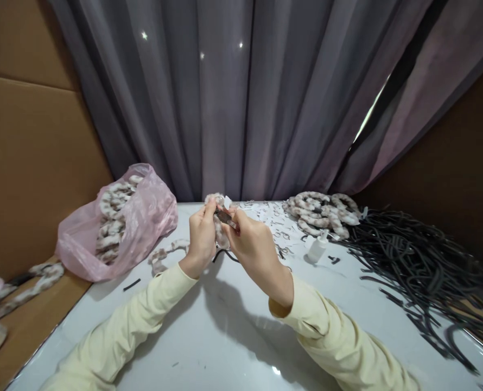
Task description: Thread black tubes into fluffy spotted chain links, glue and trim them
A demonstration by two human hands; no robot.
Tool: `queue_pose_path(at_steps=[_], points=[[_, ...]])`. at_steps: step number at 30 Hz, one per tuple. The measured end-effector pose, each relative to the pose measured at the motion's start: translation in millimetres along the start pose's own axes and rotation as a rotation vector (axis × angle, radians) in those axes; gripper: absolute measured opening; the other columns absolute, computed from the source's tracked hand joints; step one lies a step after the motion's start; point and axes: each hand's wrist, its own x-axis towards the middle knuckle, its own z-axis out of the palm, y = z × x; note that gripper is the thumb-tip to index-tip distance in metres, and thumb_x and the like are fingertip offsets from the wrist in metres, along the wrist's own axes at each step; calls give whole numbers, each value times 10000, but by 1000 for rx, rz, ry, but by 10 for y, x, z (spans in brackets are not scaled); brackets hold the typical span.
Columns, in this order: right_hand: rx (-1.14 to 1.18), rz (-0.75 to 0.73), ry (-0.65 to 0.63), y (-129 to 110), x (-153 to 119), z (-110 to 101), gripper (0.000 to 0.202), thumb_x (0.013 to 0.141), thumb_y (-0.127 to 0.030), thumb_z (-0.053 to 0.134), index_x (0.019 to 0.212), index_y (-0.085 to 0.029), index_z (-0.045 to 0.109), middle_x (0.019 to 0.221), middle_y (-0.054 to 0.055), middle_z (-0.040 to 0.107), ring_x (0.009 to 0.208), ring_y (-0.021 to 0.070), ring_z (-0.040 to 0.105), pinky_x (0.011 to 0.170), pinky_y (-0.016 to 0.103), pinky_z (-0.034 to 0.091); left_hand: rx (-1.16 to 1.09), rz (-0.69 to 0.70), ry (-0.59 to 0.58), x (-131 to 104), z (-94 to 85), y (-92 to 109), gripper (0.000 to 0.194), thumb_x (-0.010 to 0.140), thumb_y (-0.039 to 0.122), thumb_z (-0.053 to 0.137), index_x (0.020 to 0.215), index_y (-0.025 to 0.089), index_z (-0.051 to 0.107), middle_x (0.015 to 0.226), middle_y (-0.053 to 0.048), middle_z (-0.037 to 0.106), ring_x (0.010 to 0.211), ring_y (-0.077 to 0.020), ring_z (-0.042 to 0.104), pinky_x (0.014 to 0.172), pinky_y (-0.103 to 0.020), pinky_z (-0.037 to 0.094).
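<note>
Both hands are raised close together over the far middle of the table. My left hand (203,231) is closed, thumb on top, on a fluffy white-and-brown strip (221,236), part of which shows between the hands. My right hand (255,239) is closed round a small dark metal tool (226,218) whose exact kind is hard to make out. The tool reaches toward my left thumb. A small white tag or scrap (227,202) sticks up beside the strip. Below the hands, a thin black cord (229,255) shows, and another fluffy piece (170,250) lies left of my left hand.
A pink plastic bag (156,206) holding fluffy strips stands at the left. At the right are a heap of fluffy strips (323,212), a small white bottle (318,248) and a big pile of black cords (416,260). Paper scraps (266,214) lie behind my hands, before a grey curtain (225,125).
</note>
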Motion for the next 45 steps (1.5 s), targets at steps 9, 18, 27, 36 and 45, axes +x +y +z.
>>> queue_pose_path(at_steps=[9,18,27,36,45], points=[[-135,12,-82,-48,-30,142,300,936,-240,388,1193,-100,456,964,105,673,675,221,644,501,285,349,-73,-55,132,-33,52,-81,262,776,380,604,665,142,599,605,22,599,520,-75,524,469,-171,367],[18,97,-62,-19,19,160,255,910,-222,425,1153,-145,433,974,89,674,753,222,653,563,278,381,-247,-126,150,28,109,-89,197,822,301,573,725,139,632,678,2,647,598,-93,592,583,-185,472],[15,161,-93,20,30,298,224,902,-214,406,1117,-158,370,846,78,682,683,218,649,554,266,365,-236,-171,193,43,103,-227,205,807,342,586,761,144,619,653,21,612,525,-68,547,518,-166,434],[101,161,-154,209,-46,114,275,843,-240,513,1092,-145,445,659,18,629,543,177,574,512,231,326,-79,-359,-22,140,-92,-194,190,749,313,618,682,140,576,586,14,597,493,-85,558,509,-183,429],[244,215,-106,592,-550,-466,357,797,-387,594,558,-187,420,451,-67,327,421,79,313,430,212,246,160,-781,-640,-356,-368,80,378,840,504,443,800,161,597,646,-14,551,491,-97,493,528,-214,417]])
